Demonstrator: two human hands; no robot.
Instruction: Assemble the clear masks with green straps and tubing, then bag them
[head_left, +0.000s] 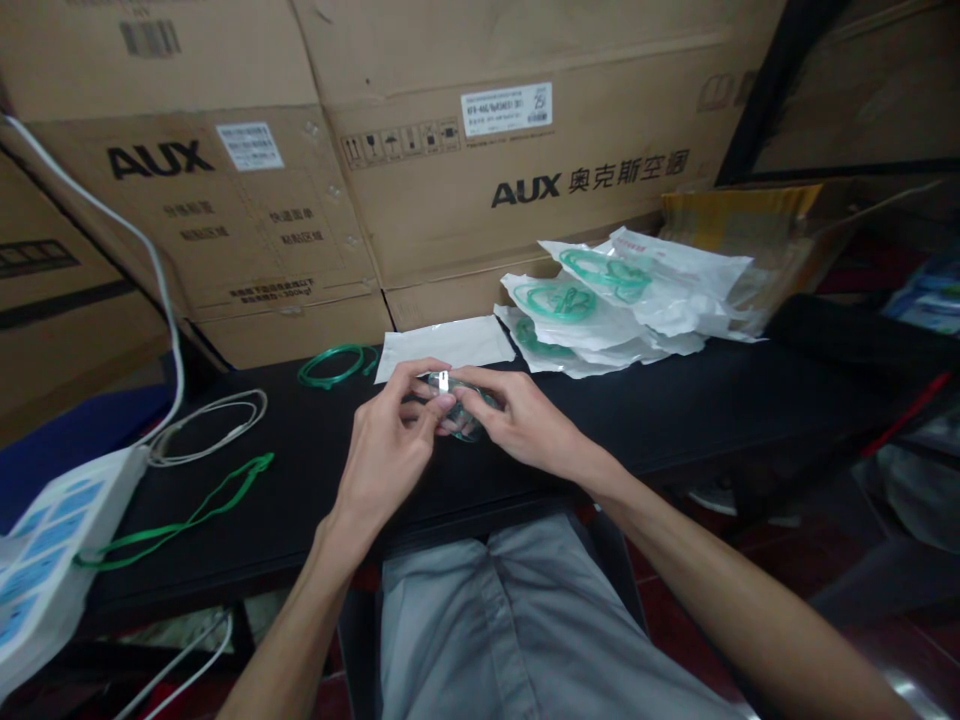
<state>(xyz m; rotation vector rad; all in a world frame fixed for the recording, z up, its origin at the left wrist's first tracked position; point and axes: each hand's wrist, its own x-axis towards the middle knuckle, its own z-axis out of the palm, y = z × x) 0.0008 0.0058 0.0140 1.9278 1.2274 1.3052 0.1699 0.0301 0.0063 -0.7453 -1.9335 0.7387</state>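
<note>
My left hand [394, 435] and my right hand [529, 415] meet over the front middle of the black table. Between them is a small clear, greenish plastic oxygen mask [466, 430] with a pale metal nose strip [443, 382] at its top. Both hands have their fingers curled around it, thumbs on the near side, so most of its shape is hidden. Just behind the hands a white pouch [450, 345] lies flat. To its left rests a loose coil of green tubing [330, 383].
Several white packages with green tubing inside [637, 300] are piled at the right, before an open carton [780, 240]. Large cardboard boxes [435, 230] wall the back. Left are a power strip [75, 540], a coiled pale cable [202, 410] and a green strap [202, 515].
</note>
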